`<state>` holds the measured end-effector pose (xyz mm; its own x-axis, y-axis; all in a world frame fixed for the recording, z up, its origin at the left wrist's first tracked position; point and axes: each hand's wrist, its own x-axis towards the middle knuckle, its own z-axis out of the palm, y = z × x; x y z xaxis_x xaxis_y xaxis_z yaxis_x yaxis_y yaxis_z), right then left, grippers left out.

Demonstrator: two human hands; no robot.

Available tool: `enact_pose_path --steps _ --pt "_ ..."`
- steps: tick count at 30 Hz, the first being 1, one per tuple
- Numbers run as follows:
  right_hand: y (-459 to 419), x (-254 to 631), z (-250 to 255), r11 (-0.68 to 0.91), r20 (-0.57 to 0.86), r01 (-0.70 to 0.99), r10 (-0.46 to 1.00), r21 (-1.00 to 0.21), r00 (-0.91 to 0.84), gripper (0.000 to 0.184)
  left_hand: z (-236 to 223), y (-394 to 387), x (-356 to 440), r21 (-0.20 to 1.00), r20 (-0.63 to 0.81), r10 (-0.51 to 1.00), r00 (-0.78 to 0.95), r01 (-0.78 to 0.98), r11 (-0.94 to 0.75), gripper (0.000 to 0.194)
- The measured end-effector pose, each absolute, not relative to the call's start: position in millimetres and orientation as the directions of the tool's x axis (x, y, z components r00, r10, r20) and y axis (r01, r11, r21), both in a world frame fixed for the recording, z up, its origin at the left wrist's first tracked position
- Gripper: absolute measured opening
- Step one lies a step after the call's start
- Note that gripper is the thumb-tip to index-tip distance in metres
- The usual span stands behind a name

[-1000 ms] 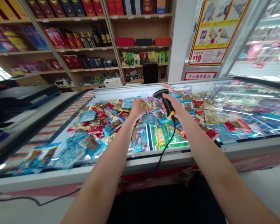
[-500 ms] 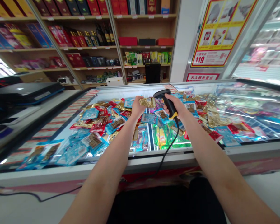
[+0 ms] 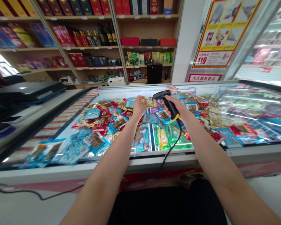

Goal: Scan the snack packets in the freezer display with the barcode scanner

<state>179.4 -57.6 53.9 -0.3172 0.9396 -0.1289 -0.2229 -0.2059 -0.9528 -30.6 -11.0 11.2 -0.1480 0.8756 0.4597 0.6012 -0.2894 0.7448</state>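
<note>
My left hand (image 3: 138, 107) is closed on a small gold snack packet (image 3: 148, 102), held up over the glass lid of a chest freezer (image 3: 154, 161). My right hand (image 3: 178, 107) grips a black barcode scanner (image 3: 166, 102) with a yellow band, its head pointing left at the packet. The scanner's black cable (image 3: 168, 147) hangs down over the freezer's front edge. Beneath both hands lies a heap of blue, red and gold snack packets (image 3: 103, 125) spread over the lid.
A grey counter (image 3: 35, 115) with a dark flat device (image 3: 30, 90) stands on the left. Wooden shelves (image 3: 96, 47) with boxes and bottles fill the back wall. A red and yellow poster (image 3: 220, 31) hangs at the right. More packets (image 3: 220, 122) cover the lid's right side.
My left hand has lifted the gold packet slightly, up to the scanner head. The view has shifted a little; both arms stay almost in place.
</note>
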Motion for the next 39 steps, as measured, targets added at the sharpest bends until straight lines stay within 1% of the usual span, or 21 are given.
enact_pose_path --steps 16,19,21,23,25,27,31,32,34,37,39 --pt "-61.6 178.7 57.6 -0.227 -0.154 -0.181 0.925 -0.957 -0.347 0.036 11.0 -6.5 -34.5 0.690 0.505 0.851 -0.141 0.658 -0.301 0.037" --pt "-60.5 179.9 57.2 -0.219 -0.148 -0.192 0.933 -0.957 -0.329 0.036 12.0 -7.4 -36.0 0.681 0.490 0.857 -0.161 0.684 -0.261 0.040" --pt "-58.1 182.1 56.4 -0.212 -0.141 -0.209 0.940 -0.955 -0.310 0.037 13.4 -10.9 -36.6 0.671 0.481 0.851 -0.210 0.713 -0.203 0.043" --pt "-54.7 184.9 55.4 -0.209 -0.135 -0.235 0.946 -0.949 -0.296 0.037 15.0 -15.8 -35.9 0.640 0.509 0.818 -0.268 0.754 -0.151 0.044" --pt "-51.8 187.6 54.9 -0.206 -0.130 -0.260 0.951 -0.943 -0.282 0.038 16.1 -20.8 -32.8 0.586 0.558 0.782 -0.277 0.799 -0.135 0.042" --pt "-50.2 189.7 55.3 -0.204 -0.132 -0.274 0.956 -0.940 -0.260 0.038 16.1 -24.6 -26.3 0.523 0.573 0.794 -0.204 0.837 -0.163 0.037" --pt "-50.2 193.0 56.6 -0.203 -0.143 -0.283 0.966 -0.937 -0.217 0.037 12.0 -31.4 -3.7 0.382 0.484 0.869 0.098 0.871 -0.311 0.021" --pt "-49.9 194.0 56.4 -0.200 -0.142 -0.286 0.967 -0.937 -0.210 0.037 10.5 -33.9 3.0 0.342 0.452 0.876 0.169 0.874 -0.345 0.024" --pt "-48.2 196.4 55.3 -0.194 -0.141 -0.289 0.971 -0.937 -0.194 0.036 7.3 -40.3 15.8 0.272 0.382 0.886 0.262 0.885 -0.379 0.039" --pt "-44.0 200.1 53.6 -0.193 -0.149 -0.287 0.974 -0.938 -0.170 0.035 2.7 -51.2 30.5 0.209 0.303 0.909 0.286 0.911 -0.356 0.065" --pt "-42.2 202.0 53.9 -0.197 -0.159 -0.288 0.976 -0.937 -0.149 0.035 -0.3 -56.7 36.2 0.199 0.281 0.919 0.275 0.921 -0.336 0.074"
